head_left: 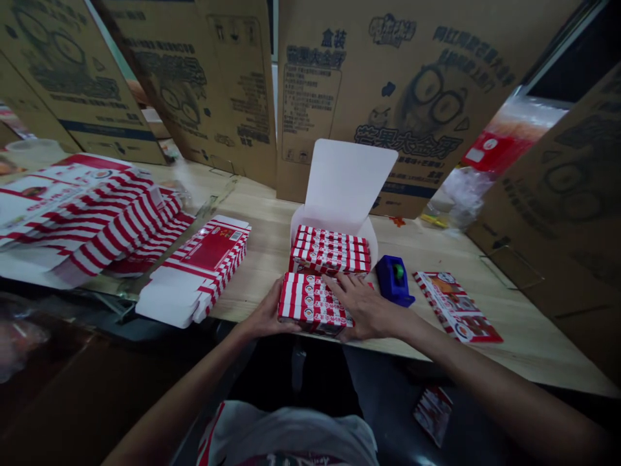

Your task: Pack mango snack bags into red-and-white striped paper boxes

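A block of several red-and-white striped packets (310,303) lies at the table's front edge. My left hand (266,318) presses against its left side, fingers curled round the edge. My right hand (361,309) lies over its right end, fingers stretched across the top. Just behind stands an open white box (345,181) with its lid up, and a row of the same striped packets (330,249) fills it.
A blue tape dispenser (395,279) sits right of the box, and a flat printed carton (456,305) lies further right. Stacks of flattened striped cartons (198,268) (92,213) are at the left. Big brown cardboard boxes (402,90) wall the back.
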{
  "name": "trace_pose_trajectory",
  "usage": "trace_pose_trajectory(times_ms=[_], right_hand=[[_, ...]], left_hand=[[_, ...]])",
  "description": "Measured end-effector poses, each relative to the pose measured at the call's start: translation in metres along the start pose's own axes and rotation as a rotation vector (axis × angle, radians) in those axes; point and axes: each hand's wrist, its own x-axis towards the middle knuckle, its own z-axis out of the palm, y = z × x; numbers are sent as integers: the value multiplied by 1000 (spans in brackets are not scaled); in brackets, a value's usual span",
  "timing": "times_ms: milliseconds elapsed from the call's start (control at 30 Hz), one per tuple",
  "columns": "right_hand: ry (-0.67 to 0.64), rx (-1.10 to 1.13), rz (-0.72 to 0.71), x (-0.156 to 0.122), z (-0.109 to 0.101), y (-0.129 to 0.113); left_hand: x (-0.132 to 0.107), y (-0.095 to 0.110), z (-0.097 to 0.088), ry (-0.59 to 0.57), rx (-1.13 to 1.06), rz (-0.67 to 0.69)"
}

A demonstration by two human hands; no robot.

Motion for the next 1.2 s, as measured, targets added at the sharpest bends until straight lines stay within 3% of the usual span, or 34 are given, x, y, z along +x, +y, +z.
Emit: trace_pose_trajectory(times_ms=[233,567,900,1200], right_hand=[[17,16,8,2,18,11],[-83,59,32,2,2,6],[21,5,-14,3,14,11],[71,-56,-20,2,-12,-3]], left_hand=[[-4,-11,1,-41,77,6],[-1,-7,1,-30,-79,69],[0,-7,3,-2,-10,62],[2,3,-1,81,42,39]])
